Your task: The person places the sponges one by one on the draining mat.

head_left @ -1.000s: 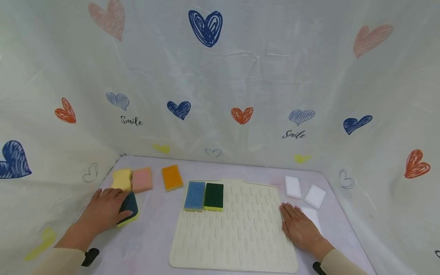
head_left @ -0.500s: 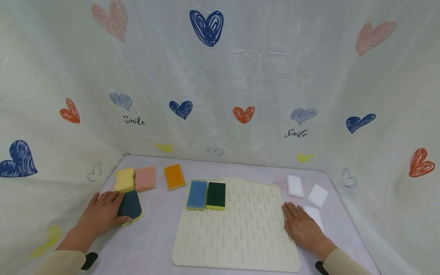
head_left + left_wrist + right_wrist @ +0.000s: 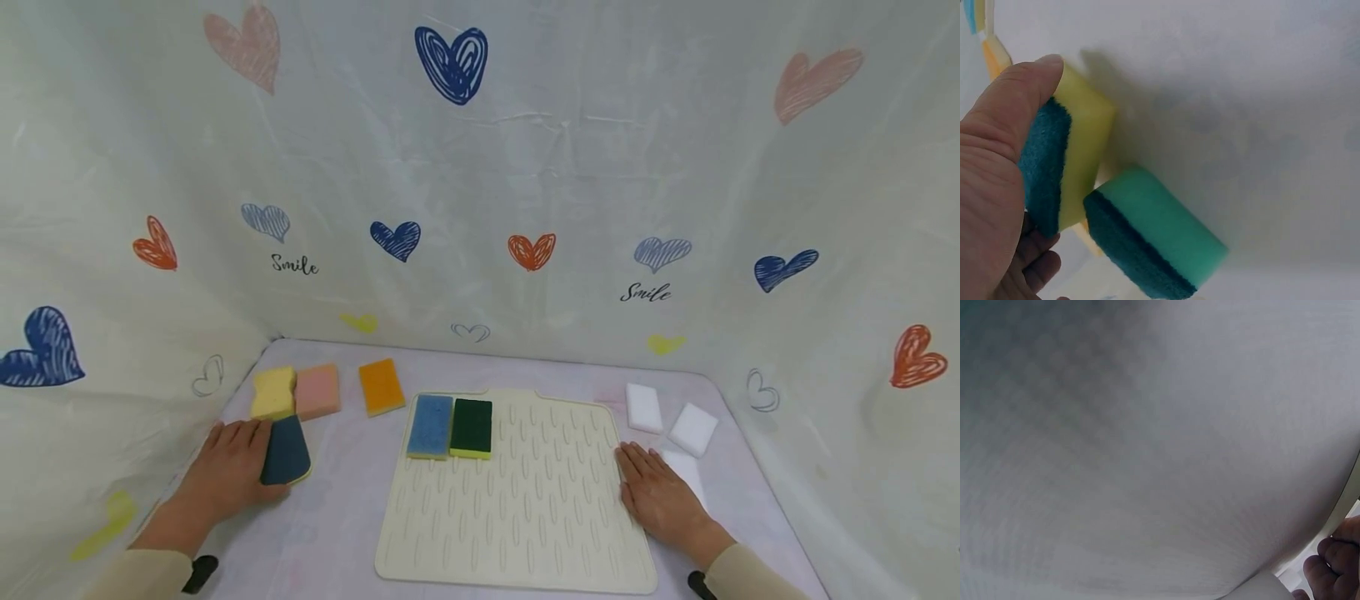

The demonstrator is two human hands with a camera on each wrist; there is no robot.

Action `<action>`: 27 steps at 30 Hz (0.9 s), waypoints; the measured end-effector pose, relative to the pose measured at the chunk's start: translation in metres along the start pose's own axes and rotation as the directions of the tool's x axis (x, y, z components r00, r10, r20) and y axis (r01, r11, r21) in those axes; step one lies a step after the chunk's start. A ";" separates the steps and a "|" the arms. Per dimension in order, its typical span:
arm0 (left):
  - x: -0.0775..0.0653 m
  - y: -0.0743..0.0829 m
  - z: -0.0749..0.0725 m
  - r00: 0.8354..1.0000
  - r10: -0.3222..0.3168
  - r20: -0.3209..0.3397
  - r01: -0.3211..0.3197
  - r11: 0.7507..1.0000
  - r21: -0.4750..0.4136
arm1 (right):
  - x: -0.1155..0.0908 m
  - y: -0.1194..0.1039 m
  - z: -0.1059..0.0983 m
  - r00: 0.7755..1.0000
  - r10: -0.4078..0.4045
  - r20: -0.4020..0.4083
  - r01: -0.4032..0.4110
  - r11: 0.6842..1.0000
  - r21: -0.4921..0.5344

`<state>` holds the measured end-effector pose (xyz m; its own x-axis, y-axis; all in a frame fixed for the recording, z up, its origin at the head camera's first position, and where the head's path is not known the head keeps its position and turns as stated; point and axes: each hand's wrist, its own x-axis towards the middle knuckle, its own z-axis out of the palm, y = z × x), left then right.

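My left hand (image 3: 225, 475) holds a yellow sponge with a dark blue-green scouring layer (image 3: 287, 452) at the left of the table. In the left wrist view the thumb (image 3: 1022, 94) lies at one end of this sponge and the fingers reach round the other. Right beside it is a green sponge (image 3: 1160, 231) with a dark scouring layer, hidden by the hand in the head view. My right hand (image 3: 660, 496) rests flat, fingers straight, along the right edge of a cream ridged mat (image 3: 525, 517). Only curled-looking fingertips (image 3: 1329, 569) show in the right wrist view.
On the mat's back left corner sit a blue sponge (image 3: 430, 427) and a dark green sponge (image 3: 472, 427). Behind my left hand lie a pale yellow sponge (image 3: 273, 392), a pink sponge (image 3: 317, 391) and an orange sponge (image 3: 381, 387). White foam blocks (image 3: 643, 407) lie at the right.
The sponge in my left hand has tilted, so its yellow side shows less and its dark face more. My right hand stays on the mat. The head view has shifted slightly.
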<state>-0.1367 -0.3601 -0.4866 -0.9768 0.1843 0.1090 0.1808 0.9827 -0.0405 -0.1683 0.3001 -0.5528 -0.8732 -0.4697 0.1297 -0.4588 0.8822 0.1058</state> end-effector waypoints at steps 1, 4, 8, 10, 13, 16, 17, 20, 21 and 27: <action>0.000 0.000 0.002 1.000 0.005 -0.012 -0.005 1.000 0.000 | 0.000 0.000 0.000 1.000 0.000 -0.001 0.000 1.000 0.003; -0.002 0.000 0.007 0.999 0.017 -0.048 -0.017 1.000 0.001 | 0.000 -0.002 0.000 1.000 -0.003 -0.006 0.003 1.000 0.010; -0.002 0.001 0.010 0.993 0.042 -0.114 -0.042 0.999 0.006 | 0.000 -0.004 -0.002 1.000 0.000 0.000 0.000 1.000 0.016; -0.001 0.002 0.011 0.987 0.057 -0.150 -0.056 0.998 0.011 | -0.001 -0.004 -0.003 1.000 0.005 0.011 -0.005 1.000 0.020; 0.002 0.005 0.010 0.981 0.069 -0.180 -0.068 0.998 0.013 | 0.000 -0.004 -0.003 1.000 0.010 0.020 -0.010 1.000 0.022; 0.006 0.009 0.008 0.974 0.088 -0.210 -0.084 0.996 0.025 | 0.000 -0.003 -0.002 1.000 0.011 0.022 -0.011 1.000 0.015; 0.008 0.011 0.007 0.972 0.093 -0.215 -0.088 0.996 0.030 | 0.000 -0.003 -0.002 1.000 0.010 0.021 -0.010 1.000 0.012; 0.015 0.016 0.005 0.963 0.116 -0.244 -0.107 0.993 0.049 | 0.000 -0.002 -0.002 1.000 0.007 0.013 -0.007 1.000 -0.002; 0.018 0.018 0.005 0.962 0.117 -0.246 -0.108 0.993 0.052 | 0.000 -0.002 -0.002 1.000 0.007 0.011 -0.007 1.000 -0.007; 0.033 0.033 0.000 0.970 0.101 -0.219 -0.093 0.995 0.045 | 0.000 -0.002 -0.004 1.000 0.005 0.014 -0.005 1.000 -0.004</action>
<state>-0.1630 -0.3220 -0.4844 -0.9045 0.2824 0.3195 0.2659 0.9593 -0.0952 -0.1663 0.2983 -0.5492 -0.8778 -0.4648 0.1162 -0.4539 0.8844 0.1092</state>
